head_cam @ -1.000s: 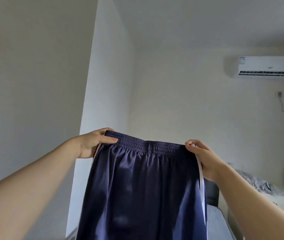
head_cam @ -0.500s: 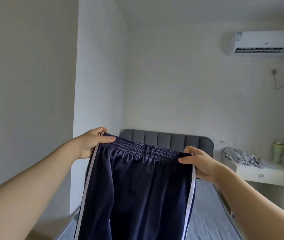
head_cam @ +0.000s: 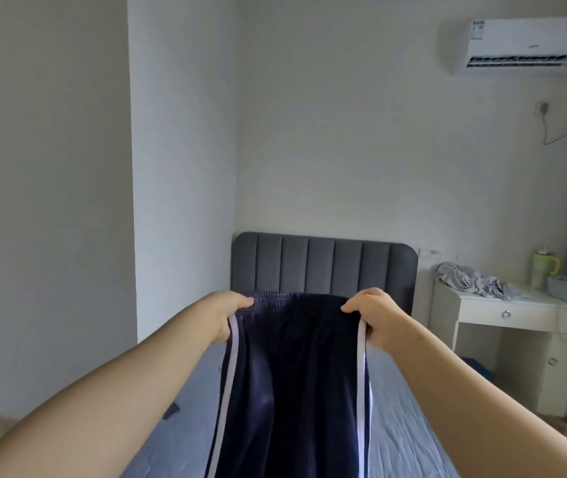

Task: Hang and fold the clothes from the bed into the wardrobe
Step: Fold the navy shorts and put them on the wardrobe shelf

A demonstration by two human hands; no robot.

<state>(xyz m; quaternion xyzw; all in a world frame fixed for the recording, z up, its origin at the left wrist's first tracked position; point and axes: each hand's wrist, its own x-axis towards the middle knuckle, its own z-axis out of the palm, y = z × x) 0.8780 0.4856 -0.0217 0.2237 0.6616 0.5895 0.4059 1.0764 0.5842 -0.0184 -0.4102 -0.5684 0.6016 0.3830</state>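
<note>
The left hand [head_cam: 226, 313] at nine o'clock and right hand [head_cam: 375, 313] at three are pinching the trousers' [head_cam: 292, 374] waistband [head_cam: 285, 300] corners — light, limp, slippery-looking cloth, probably best gripped right there.

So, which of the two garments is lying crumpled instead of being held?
The light grey crumpled garment on the white desk at right. The navy blue white-striped trousers hang from the left hand and right hand.

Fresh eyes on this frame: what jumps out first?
Dead centre, navy trousers with white side stripes hang by their waistband, the left hand and right hand gripping one end each above the bed. Behind them stands a grey padded headboard; a white air conditioner sits on the wall top right, above a white desk with crumpled grey cloth.
</note>
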